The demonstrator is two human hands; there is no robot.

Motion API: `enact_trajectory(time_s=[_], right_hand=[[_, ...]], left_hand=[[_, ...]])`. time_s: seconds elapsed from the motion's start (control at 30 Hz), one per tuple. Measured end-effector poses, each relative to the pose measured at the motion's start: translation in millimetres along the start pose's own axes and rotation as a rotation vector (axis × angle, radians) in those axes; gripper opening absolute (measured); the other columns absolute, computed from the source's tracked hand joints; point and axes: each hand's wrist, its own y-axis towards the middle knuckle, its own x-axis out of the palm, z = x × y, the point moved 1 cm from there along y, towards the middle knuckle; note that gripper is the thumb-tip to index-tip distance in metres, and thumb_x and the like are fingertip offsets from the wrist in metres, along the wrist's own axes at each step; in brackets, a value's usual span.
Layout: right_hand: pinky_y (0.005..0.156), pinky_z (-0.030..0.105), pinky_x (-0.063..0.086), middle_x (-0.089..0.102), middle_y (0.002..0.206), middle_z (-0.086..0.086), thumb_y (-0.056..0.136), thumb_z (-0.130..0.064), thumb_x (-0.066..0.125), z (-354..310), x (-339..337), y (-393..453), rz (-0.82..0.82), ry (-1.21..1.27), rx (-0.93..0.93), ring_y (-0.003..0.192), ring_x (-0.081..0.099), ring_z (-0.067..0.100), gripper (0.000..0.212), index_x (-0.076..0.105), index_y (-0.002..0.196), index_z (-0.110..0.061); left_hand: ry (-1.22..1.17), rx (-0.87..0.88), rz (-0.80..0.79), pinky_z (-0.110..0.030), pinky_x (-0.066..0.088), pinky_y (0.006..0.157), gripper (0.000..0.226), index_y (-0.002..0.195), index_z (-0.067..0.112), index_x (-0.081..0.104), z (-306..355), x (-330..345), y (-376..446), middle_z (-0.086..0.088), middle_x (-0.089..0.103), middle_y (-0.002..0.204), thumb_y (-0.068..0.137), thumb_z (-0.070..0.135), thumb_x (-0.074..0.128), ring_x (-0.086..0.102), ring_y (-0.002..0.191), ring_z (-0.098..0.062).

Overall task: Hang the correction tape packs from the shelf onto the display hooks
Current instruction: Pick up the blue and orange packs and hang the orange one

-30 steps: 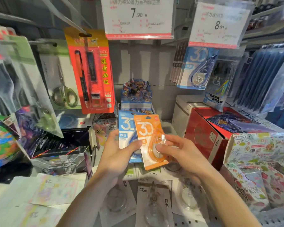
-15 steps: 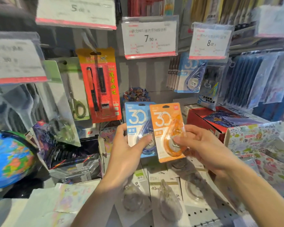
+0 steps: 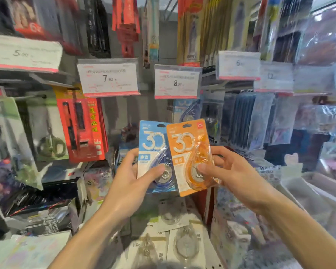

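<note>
My left hand (image 3: 133, 183) grips a blue correction tape pack (image 3: 152, 152), thumb across its front. Beside it my right hand (image 3: 235, 175) pinches an orange correction tape pack (image 3: 186, 150), which overlaps the blue one's right edge. Both packs are held upright in front of the display wall, below the 7.90 price tag (image 3: 108, 77) and the 8.00 price tag (image 3: 177, 82). A blue tape pack (image 3: 184, 111) hangs behind the 8.00 tag. Several more tape packs (image 3: 171, 245) lie flat on the shelf below my hands. The hooks behind the tags are hidden.
A red pen pack (image 3: 81, 125) and scissors pack (image 3: 47, 136) hang at the left. Clear sleeves of stationery (image 3: 260, 121) hang at the right. A red box (image 3: 208, 202) and patterned boxes (image 3: 233, 230) stand on the shelf right of the loose packs.
Both hands have lifted the two packs up from just above the shelf toward the price tags. The view has tilted upward, showing higher rows of hanging goods.
</note>
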Motion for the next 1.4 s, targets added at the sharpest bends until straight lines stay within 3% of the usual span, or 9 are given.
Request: enact_trajectory(time_s=[0.1,0.17,0.43,0.67,0.77,0.83,0.97,1.2,1.4], right_hand=[[0.079,0.043,0.064,0.079,0.109,0.013,0.087,-0.010,0.074,0.9,-35.6,-1.9,-0.021,-0.004,-0.015,0.096,0.077,0.033,0.040,0.059,0.125,-0.009],[0.069,0.032,0.064,0.080,0.107,0.012,0.090,-0.006,0.073,2.5,-58.0,-3.1,-0.034,0.006,-0.013,0.087,0.079,0.025,0.035,0.060,0.123,-0.009],[0.073,0.025,0.061,0.081,0.102,0.002,0.089,-0.014,0.075,3.7,-110.8,1.2,-0.085,0.000,-0.058,0.090,0.079,0.018,0.032,0.063,0.118,-0.017],[0.070,0.016,0.059,0.081,0.101,-0.003,0.090,-0.012,0.073,-8.2,-125.3,-1.6,-0.050,-0.005,-0.160,0.090,0.079,0.013,0.030,0.062,0.118,-0.019],[0.072,0.023,0.063,0.081,0.101,-0.006,0.091,-0.015,0.072,-15.7,-127.8,-4.4,-0.018,-0.041,-0.199,0.090,0.079,0.014,0.031,0.061,0.118,-0.023],[0.075,0.027,0.064,0.080,0.103,-0.006,0.091,-0.016,0.073,-19.8,-125.1,-5.5,-0.012,-0.077,-0.236,0.092,0.079,0.014,0.032,0.060,0.118,-0.025],[0.074,0.019,0.061,0.076,0.104,-0.018,0.091,-0.022,0.074,-24.4,-119.4,-10.0,0.021,-0.183,-0.318,0.094,0.075,0.002,0.031,0.058,0.115,-0.034],[0.084,0.033,0.062,0.071,0.106,-0.028,0.089,-0.033,0.076,-34.2,-115.2,-19.6,0.087,-0.345,-0.389,0.098,0.071,-0.003,0.036,0.054,0.112,-0.049],[0.076,0.030,0.062,0.075,0.106,-0.017,0.088,-0.032,0.077,-39.6,-124.4,-21.9,0.105,-0.332,-0.396,0.096,0.074,0.003,0.035,0.057,0.115,-0.044]], left_hand=[[-0.014,0.009,0.023,-0.032,0.059,0.079,0.042,0.127,0.027,0.054,9.7,34.2,-3.1,0.005,0.081,0.104,0.091,0.013,0.070,0.078,0.093,-0.016],[-0.016,0.020,0.066,-0.037,0.058,0.082,0.042,0.126,0.025,0.054,14.8,55.8,-2.9,0.003,0.081,0.103,0.090,0.012,0.071,0.078,0.093,-0.019],[0.105,0.080,0.191,-0.045,0.058,0.090,0.042,0.121,0.023,0.054,33.4,103.2,-5.2,0.004,0.081,0.099,0.086,0.015,0.076,0.078,0.089,-0.018],[0.237,0.229,0.215,-0.022,0.059,0.076,0.042,0.119,0.025,0.053,63.1,93.5,-7.8,0.011,0.080,0.103,0.086,0.011,0.076,0.077,0.091,-0.008],[0.284,0.301,0.223,-0.027,0.061,0.081,0.041,0.116,0.031,0.054,78.8,85.1,-9.6,0.010,0.079,0.109,0.086,0.015,0.077,0.076,0.095,-0.008],[0.304,0.345,0.233,-0.022,0.059,0.078,0.041,0.114,0.033,0.054,87.4,81.1,-9.9,0.011,0.079,0.108,0.085,0.015,0.077,0.076,0.094,-0.007],[0.315,0.403,0.233,-0.015,0.055,0.075,0.041,0.112,0.035,0.054,100.7,76.0,-10.8,0.009,0.079,0.108,0.086,0.014,0.076,0.076,0.095,-0.005],[0.296,0.427,0.222,-0.021,0.060,0.079,0.043,0.120,0.029,0.053,113.2,69.8,-12.3,0.013,0.080,0.104,0.086,0.016,0.075,0.078,0.091,-0.008],[0.248,0.392,0.175,-0.032,0.059,0.087,0.045,0.124,0.025,0.052,107.5,73.9,-6.9,0.010,0.080,0.106,0.085,0.018,0.074,0.077,0.097,-0.012]])
